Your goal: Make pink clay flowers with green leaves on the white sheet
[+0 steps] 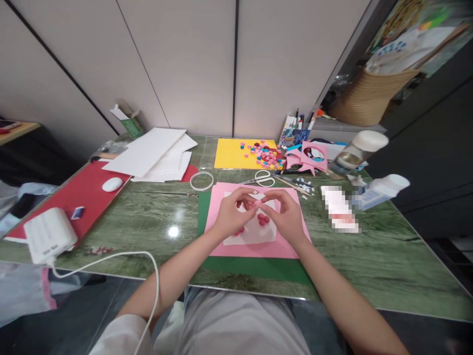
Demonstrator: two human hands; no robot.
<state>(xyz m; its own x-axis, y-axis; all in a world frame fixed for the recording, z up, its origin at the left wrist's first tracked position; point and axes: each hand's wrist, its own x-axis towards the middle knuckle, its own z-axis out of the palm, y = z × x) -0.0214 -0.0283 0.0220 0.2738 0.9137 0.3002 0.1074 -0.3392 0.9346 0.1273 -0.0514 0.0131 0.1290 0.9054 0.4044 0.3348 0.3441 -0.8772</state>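
My left hand and my right hand meet over a white sheet, their thumbs and fingertips pinched on a small pink piece. It looks like soft or crumpled material; its exact kind is too small to tell. The white sheet lies on pink paper, which rests on a larger green sheet. Small dark-pink balls sit in a cluster on the white sheet, just below the fingertips. More dark-pink balls show beside my left wrist, partly hidden by it.
Behind the papers lie scissors, a tape roll and a yellow sheet with several coloured balls. Bottles stand at right. White sheets, a red sheet and a power bank are left; its cable crosses my left arm.
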